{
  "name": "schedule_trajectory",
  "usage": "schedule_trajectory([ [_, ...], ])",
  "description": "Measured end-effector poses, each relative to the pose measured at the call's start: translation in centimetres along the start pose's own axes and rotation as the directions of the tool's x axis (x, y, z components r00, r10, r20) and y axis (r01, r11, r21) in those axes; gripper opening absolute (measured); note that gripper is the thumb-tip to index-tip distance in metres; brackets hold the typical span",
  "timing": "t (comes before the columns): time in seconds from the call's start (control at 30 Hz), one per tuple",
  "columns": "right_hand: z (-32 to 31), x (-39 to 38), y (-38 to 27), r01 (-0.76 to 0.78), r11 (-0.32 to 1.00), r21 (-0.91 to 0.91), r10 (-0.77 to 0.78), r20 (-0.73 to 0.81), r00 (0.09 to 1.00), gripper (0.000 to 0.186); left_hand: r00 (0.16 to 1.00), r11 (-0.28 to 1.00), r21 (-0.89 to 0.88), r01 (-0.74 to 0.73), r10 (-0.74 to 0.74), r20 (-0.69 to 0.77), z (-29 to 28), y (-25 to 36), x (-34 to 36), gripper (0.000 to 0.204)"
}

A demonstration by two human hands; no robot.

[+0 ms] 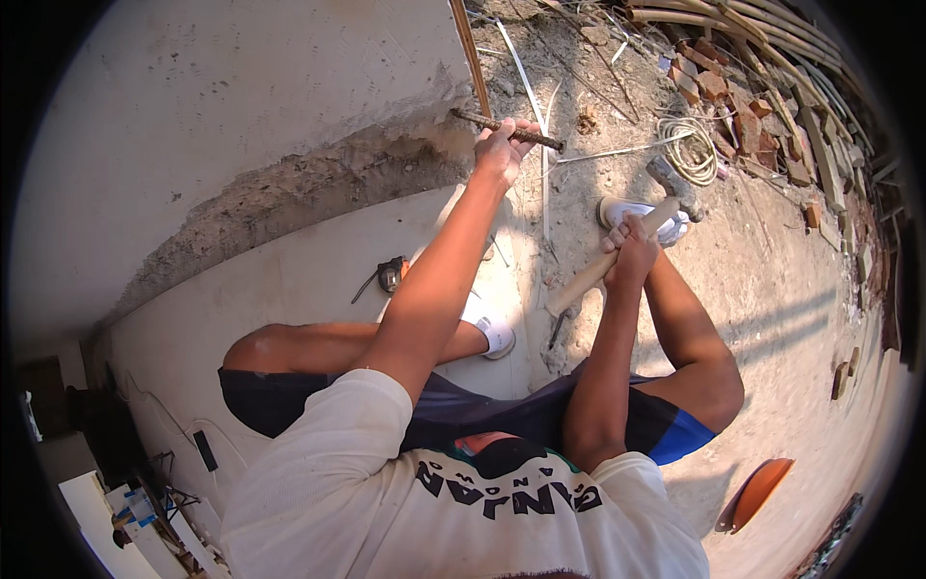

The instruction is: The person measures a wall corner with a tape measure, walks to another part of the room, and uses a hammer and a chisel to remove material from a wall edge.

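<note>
My left hand (505,152), reached out far ahead, is closed around a dark, rusty ribbed metal rod (471,117). One end of the rod points left toward the lower edge of a pale wall (318,68), where the surface is broken into a rough, crumbling hollow (318,183). Closer in and to the right, my right hand (627,247) grips a hammer (585,283) by its thick pale wooden handle. The hammer's grey metal head (673,185) sits above my right shoe, pointing away from me, apart from the rod.
A tape measure (390,274) lies on the floor left of my left forearm. Coiled pale cord (690,152) rests beyond the hammer. Broken bricks (714,87) and long poles (772,34) are piled at the far right. An orange bowl-shaped object (762,494) is at the near right.
</note>
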State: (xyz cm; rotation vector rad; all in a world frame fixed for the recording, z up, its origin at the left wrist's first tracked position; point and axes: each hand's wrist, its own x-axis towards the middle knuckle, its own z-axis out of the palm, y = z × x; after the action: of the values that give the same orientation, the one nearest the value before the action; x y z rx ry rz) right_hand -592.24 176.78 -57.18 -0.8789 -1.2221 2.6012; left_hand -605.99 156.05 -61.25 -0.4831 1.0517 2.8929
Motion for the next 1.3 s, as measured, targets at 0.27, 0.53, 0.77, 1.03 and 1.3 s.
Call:
schedule_trajectory([
  [0.27, 3.5, -0.1, 4.7, -0.02, 0.992, -0.128, 0.025, 0.03, 0.999, 0.011, 1.0, 1.0, -0.019, -0.002, 0.002, -0.001, 0.8, -0.7, 1.0, 0.015],
  [0.53, 1.2, 0.7, -1.1, 0.056, 0.997, -0.056, -0.056, 0.007, 0.998, 0.009, 1.0, 0.999, -0.031, -0.009, 0.008, -0.024, 0.8, -0.3, 0.6, 0.018],
  [0.77, 3.3, 2.3, 3.3, 0.09, 0.994, -0.058, -0.086, 0.071, 0.994, 0.009, 1.0, 0.998, -0.059, 0.013, -0.014, -0.009, 1.8, -0.9, 2.0, 0.023],
  [1.03, 1.8, 0.1, -1.0, 0.065, 0.973, -0.221, -0.045, 0.092, 0.995, 0.011, 0.999, 0.996, -0.085, 0.005, -0.009, -0.044, 1.5, -0.2, 0.7, 0.014],
  [1.3, 4.0, 1.6, 2.4, 0.023, 0.985, -0.172, -0.006, 0.098, 0.995, 0.01, 0.999, 0.99, -0.143, -0.004, -0.002, -0.041, 2.3, -0.4, 1.8, 0.013],
])
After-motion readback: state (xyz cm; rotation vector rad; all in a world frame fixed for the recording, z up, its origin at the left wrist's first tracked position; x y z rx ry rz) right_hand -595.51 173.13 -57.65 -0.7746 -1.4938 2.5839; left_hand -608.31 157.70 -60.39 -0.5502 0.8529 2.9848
